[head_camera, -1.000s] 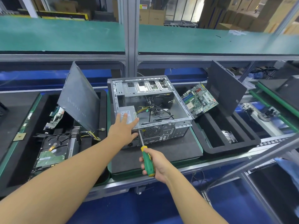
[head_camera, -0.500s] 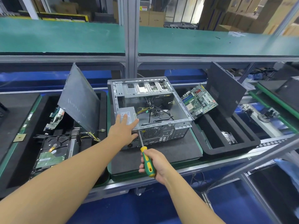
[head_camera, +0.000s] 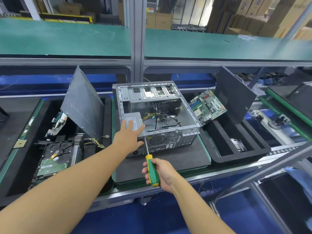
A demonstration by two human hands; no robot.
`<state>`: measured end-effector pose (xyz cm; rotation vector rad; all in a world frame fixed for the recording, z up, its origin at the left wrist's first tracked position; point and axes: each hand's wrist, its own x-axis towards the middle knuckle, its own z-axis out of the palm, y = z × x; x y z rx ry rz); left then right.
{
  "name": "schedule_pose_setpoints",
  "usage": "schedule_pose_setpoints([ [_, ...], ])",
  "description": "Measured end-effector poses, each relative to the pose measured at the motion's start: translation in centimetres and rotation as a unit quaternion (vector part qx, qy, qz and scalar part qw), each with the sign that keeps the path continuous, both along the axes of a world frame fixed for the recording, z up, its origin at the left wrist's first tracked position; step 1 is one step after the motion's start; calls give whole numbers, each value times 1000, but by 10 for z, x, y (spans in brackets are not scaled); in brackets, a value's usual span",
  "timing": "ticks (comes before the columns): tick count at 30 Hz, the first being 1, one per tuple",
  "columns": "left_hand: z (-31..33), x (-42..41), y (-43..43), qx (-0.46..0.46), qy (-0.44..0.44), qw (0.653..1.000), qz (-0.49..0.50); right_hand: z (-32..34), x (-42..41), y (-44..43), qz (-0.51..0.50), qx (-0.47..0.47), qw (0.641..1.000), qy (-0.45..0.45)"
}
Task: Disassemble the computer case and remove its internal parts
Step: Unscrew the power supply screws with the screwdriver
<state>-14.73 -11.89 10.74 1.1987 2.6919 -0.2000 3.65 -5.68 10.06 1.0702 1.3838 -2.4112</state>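
An open grey computer case (head_camera: 187,114) lies on its side on a black mat (head_camera: 177,159), its rear panel facing me. Inside at the near left sits a grey power supply (head_camera: 133,118) with loose cables (head_camera: 160,115) beside it. My left hand (head_camera: 129,137) rests flat with straight fingers on the power supply and the case's near corner. My right hand (head_camera: 160,171) grips the green-and-yellow handle of a screwdriver (head_camera: 151,168). Its tip touches the rear panel just right of my left hand.
A black tray (head_camera: 18,149) on the left holds a hard drive (head_camera: 54,157), small boards and a leaning side panel (head_camera: 82,105). On the right, a motherboard (head_camera: 207,106) and another panel (head_camera: 234,97) lean in a black tray (head_camera: 236,157) holding a heatsink (head_camera: 238,144). A green shelf spans overhead.
Both hands stay in nearly the same place. The screwdriver stays at the case's rear panel, and my view shifts slightly.
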Motion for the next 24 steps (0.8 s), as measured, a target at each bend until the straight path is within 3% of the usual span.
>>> schedule_pose_setpoints([
  [6,-3,0,1,2,9,1000,-4,-10,-3,-7,-6,154,988,7],
  [10,-2,0,2,-7,14,1000,-7,-16,-2,-8,-39,193,980,-24],
  [13,-2,0,2,-8,14,1000,-8,-13,-3,-5,-32,171,984,-41],
  [18,-2,-3,3,-8,17,1000,-11,-5,-6,2,-36,35,998,-42],
  [24,-4,-3,7,-10,17,1000,-9,-7,-6,-4,-36,90,993,-63],
])
